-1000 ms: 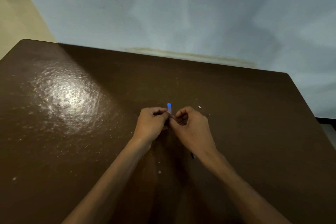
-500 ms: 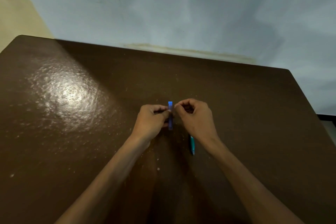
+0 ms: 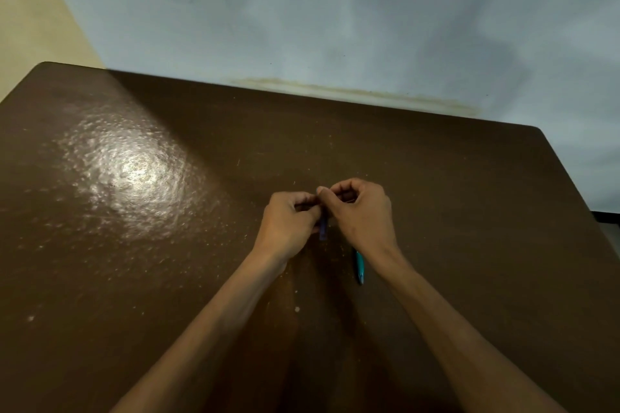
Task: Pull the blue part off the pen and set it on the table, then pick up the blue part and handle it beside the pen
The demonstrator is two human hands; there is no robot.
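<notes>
Both hands meet over the middle of a dark brown table (image 3: 134, 245). My left hand (image 3: 288, 225) pinches a small blue strip-like piece (image 3: 322, 230) that stands upright between the two hands; only its lower end shows below the fingers. My right hand (image 3: 360, 211) has its thumb and forefinger curled onto the top of the same piece. A teal pen (image 3: 359, 266) lies on the table under my right wrist, partly hidden by it.
A pale blue-grey wall (image 3: 335, 10) rises right behind the table's far edge. Light glares on the tabletop at the left. Small white specks dot the surface. The table's right edge falls away at far right.
The blue piece's top, which stuck out above the fingers, is now covered by my right fingertips. Both hands stay together at the same spot. The pen came into sight under my right wrist.
</notes>
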